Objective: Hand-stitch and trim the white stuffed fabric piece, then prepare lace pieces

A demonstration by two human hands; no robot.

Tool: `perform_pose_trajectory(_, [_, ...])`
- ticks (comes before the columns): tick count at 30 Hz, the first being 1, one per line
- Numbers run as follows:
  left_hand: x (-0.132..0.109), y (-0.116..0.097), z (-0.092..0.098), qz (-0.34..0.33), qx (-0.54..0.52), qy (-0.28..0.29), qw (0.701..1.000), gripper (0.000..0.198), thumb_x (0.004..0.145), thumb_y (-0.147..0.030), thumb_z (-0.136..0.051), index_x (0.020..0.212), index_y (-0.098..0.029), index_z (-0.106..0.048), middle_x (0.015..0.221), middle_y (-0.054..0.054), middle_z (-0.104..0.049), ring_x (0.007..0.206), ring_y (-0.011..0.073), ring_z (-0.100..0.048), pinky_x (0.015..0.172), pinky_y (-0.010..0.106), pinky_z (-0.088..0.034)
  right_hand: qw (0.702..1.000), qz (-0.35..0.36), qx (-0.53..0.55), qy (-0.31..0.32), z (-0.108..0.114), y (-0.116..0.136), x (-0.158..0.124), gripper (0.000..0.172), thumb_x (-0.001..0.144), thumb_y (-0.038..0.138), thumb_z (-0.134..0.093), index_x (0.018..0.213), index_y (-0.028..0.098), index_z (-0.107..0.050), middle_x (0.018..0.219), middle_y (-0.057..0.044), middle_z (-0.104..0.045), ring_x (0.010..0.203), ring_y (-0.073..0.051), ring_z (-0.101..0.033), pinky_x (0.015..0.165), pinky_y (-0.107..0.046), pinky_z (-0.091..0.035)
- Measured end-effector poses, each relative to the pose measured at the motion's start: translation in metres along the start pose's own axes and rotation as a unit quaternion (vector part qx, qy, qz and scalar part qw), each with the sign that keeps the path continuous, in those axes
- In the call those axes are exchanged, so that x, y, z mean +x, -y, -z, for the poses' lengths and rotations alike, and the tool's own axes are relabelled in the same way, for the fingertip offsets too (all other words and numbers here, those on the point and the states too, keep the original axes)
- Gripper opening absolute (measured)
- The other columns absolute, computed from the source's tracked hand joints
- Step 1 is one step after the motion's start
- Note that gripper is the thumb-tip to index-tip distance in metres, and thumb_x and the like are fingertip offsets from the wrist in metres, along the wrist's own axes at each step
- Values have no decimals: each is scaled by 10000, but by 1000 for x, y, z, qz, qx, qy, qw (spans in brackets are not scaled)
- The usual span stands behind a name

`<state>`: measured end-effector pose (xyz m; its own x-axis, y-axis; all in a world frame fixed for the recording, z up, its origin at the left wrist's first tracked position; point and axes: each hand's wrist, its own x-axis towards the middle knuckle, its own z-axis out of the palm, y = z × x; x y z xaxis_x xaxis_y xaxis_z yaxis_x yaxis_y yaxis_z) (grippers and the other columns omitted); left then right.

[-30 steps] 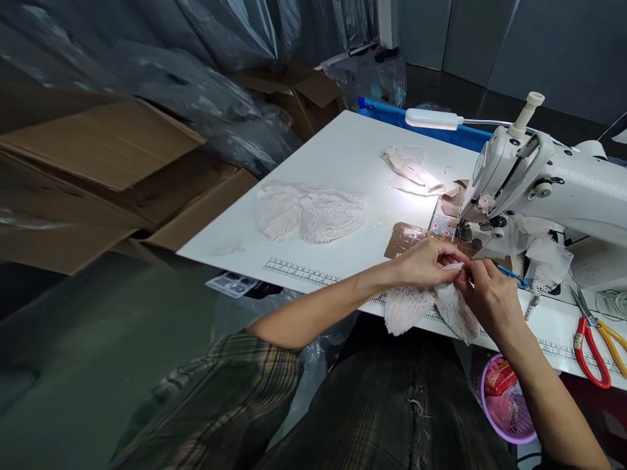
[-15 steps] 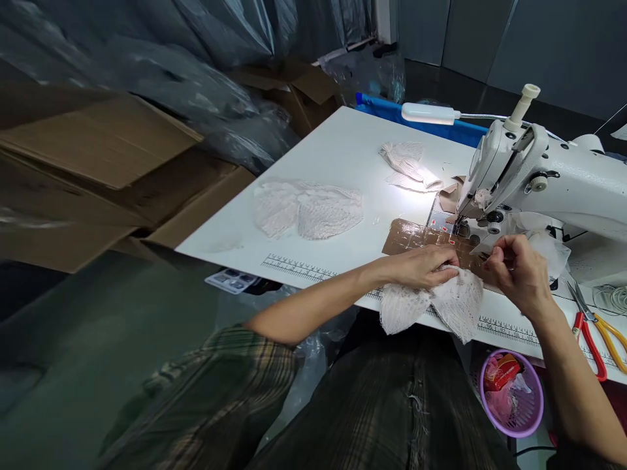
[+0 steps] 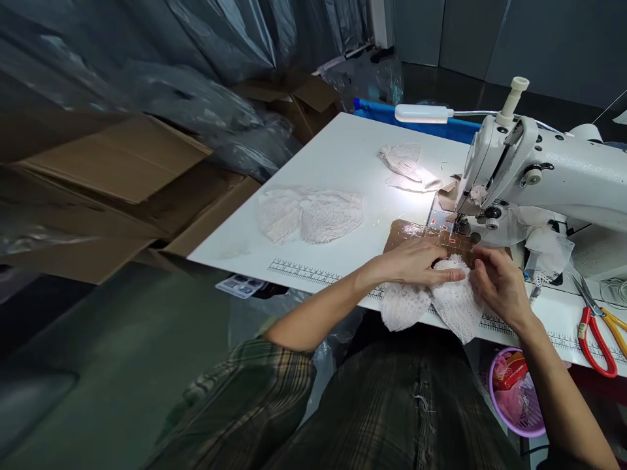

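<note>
A pale lace piece (image 3: 458,303) with two flared lobes lies at the table's front edge, its lower ends hanging over. My left hand (image 3: 416,262) rests on its left upper part, thumb across the lace and fingers towards the sewing machine (image 3: 558,170). At the right upper edge of the lace, my right hand (image 3: 503,285) is closed with bent fingers; its fingertips are partly hidden. Both hands sit just in front of the needle area, over a brown shiny plate (image 3: 409,234). The lace is apart from the presser foot (image 3: 460,224).
Two other lace pieces, one nearer (image 3: 330,215) and one farther (image 3: 409,166), lie on the white table (image 3: 313,156). Red-handled scissors (image 3: 595,339) lie at right. A purple basket (image 3: 529,427) hangs below the edge. Cardboard boxes (image 3: 122,156) stand at left; a lamp (image 3: 424,113) lights the work.
My right hand has moved left and down from beside the needle area to the lace's right edge. My left hand's thumb has stretched across the lace. The view has shifted slightly.
</note>
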<state>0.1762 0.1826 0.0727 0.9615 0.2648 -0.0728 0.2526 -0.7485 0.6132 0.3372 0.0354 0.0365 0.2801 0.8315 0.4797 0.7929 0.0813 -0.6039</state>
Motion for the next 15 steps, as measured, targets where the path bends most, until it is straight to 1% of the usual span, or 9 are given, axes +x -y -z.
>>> perform_pose_trajectory(1, [0,-2,-2,-13,-7,-10,1000,439,898,-550,-540,699,-159,-533,811,47,-575,755,176,-539,693,298,-406,1000,-10,16,6,-2,0,0,281,939,336,-522,1120,185,-675,1062,-135,-728,972,-254,-695,846,-415,-573])
perform_pose_trajectory(3, [0,-4,-4,-31,-54,-31,998,310,885,-426,-563,730,-158,-546,807,29,-569,740,153,-523,683,281,-394,996,-48,64,26,-6,1,1,377,946,439,-538,1195,186,-666,1176,-150,-711,1078,-273,-677,927,-444,-549])
perform_pose_trajectory(5, [1,-3,-6,-36,-118,-43,991,222,851,-361,-596,768,-157,-571,779,6,-562,700,129,-496,650,263,-380,985,-98,131,48,-10,2,1,449,938,531,-552,1221,200,-660,1230,-142,-700,1123,-272,-665,971,-450,-528])
perform_pose_trajectory(6, [1,-2,-6,-33,-150,-48,987,210,837,-356,-614,778,-157,-582,759,-3,-557,679,119,-482,633,256,-374,976,-122,171,56,-11,3,2,469,927,565,-564,1213,207,-663,1206,-133,-712,1097,-265,-675,956,-441,-533])
perform_pose_trajectory(8, [1,-1,-7,-27,-214,-55,975,231,803,-373,-670,822,-156,-594,734,-16,-549,651,106,-466,611,248,-373,953,-161,251,62,-13,6,3,488,886,610,-615,1161,212,-677,1071,-105,-748,975,-238,-701,868,-398,-560])
perform_pose_trajectory(11, [0,-1,-9,-39,-311,-59,948,353,792,-373,-708,1033,-154,-570,738,-29,-561,638,96,-486,603,242,-394,918,-201,337,48,-13,10,6,489,798,614,-725,1068,207,-693,869,-52,-741,798,-183,-680,735,-315,-550])
perform_pose_trajectory(13, [-1,-2,-9,-61,-343,-62,935,412,821,-336,-691,1160,-159,-536,725,-44,-551,616,84,-476,589,230,-393,898,-230,373,44,-11,14,8,498,751,595,-779,1051,207,-693,792,-21,-717,727,-155,-653,687,-284,-529])
perform_pose_trajectory(15, [-2,-3,-9,-85,-354,-68,929,390,843,-300,-675,1194,-168,-565,698,-56,-521,590,70,-451,564,213,-382,875,-263,404,52,-8,18,11,519,721,576,-811,1068,212,-684,770,-6,-708,705,-149,-646,667,-275,-520])
